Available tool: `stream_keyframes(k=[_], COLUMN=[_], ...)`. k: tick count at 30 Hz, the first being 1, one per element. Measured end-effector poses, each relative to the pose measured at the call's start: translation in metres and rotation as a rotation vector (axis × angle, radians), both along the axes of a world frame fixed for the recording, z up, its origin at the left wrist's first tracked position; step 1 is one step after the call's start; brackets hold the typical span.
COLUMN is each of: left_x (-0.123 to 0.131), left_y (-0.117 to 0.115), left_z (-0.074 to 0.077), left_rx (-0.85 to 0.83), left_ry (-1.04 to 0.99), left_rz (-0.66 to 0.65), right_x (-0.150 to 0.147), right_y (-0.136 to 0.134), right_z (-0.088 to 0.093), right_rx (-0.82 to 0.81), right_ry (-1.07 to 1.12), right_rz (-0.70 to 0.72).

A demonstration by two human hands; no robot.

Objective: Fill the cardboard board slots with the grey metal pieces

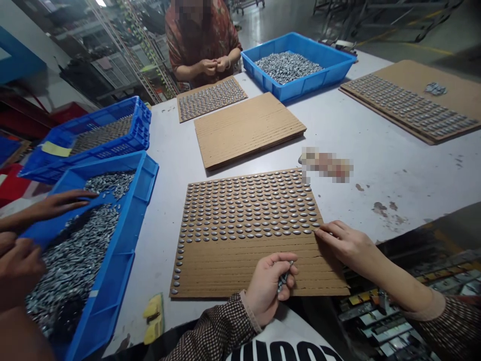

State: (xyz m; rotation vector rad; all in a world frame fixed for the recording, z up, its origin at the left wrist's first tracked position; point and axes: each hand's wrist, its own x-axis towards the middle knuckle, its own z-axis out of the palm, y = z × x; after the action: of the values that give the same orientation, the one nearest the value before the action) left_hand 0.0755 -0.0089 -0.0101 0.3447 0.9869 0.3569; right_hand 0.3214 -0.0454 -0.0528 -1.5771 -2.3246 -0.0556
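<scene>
White table (406, 168) spans the middle and right of the frame. Blue tray (126, 263) at lower left, heaped with loose parts (80, 260); a co-worker's hands (62, 203) reach in from the left edge. Cardboard sheet (225, 268) at lower centre, beneath both of the person's hands: brown, flat, slit lines across its bare lower half.

Left hand (267, 286), bottom centre, above the bare cardboard: fingers curled round a small handful, some of it showing between thumb and fingers. Right hand (347, 248), right of centre, at the sheet's right edge: thumb and forefinger together by the end of the lowest full row; cannot tell whether they pinch a piece.

Metal pieces (233, 237): silver-grey, shiny, pointed ovals, in close rows over the sheet's upper half, right up to the right fingertips; a single column runs down its left edge.
</scene>
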Motion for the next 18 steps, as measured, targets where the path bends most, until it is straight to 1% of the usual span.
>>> stream_keyframes(k=[3,7,9,12,14,15,16,18], left_x=[-0.007,-0.019,-0.026,-0.036,-0.042,-0.045,-0.048,-0.055], left_y=[-0.001,-0.002,-0.002,-0.001,0.0,0.001,0.0,-0.001], left_z=[0.002,0.003,0.003,0.004,0.005,0.005,0.006,0.007], left_rx=[0.014,0.038,0.037,0.039,0.048,0.051,0.055,0.07], left_ry=[0.022,0.022,0.018,0.016,0.011,0.006,0.001,-0.004], left_rz=[0.025,0.059,0.067,0.09,0.108,0.117,0.124,0.139], right_x=[0.0,0.004,0.008,0.007,-0.006,-0.017,-0.031,-0.064], right_y=[0.0,0.0,-0.002,-0.007,-0.012,-0.013,-0.015,-0.015], right_z=[-0.003,-0.001,0.006,0.019,0.027,0.03,0.033,0.036], right_rx=[-0.012,-0.059,-0.066,-0.021,0.004,0.001,-0.015,-0.06], right_ry=[0.01,0.146,0.232,0.363,0.441,0.476,0.514,0.59], right_rz=[0.005,-0.035,-0.093,-0.251,-0.316,-0.312,-0.285,-0.187])
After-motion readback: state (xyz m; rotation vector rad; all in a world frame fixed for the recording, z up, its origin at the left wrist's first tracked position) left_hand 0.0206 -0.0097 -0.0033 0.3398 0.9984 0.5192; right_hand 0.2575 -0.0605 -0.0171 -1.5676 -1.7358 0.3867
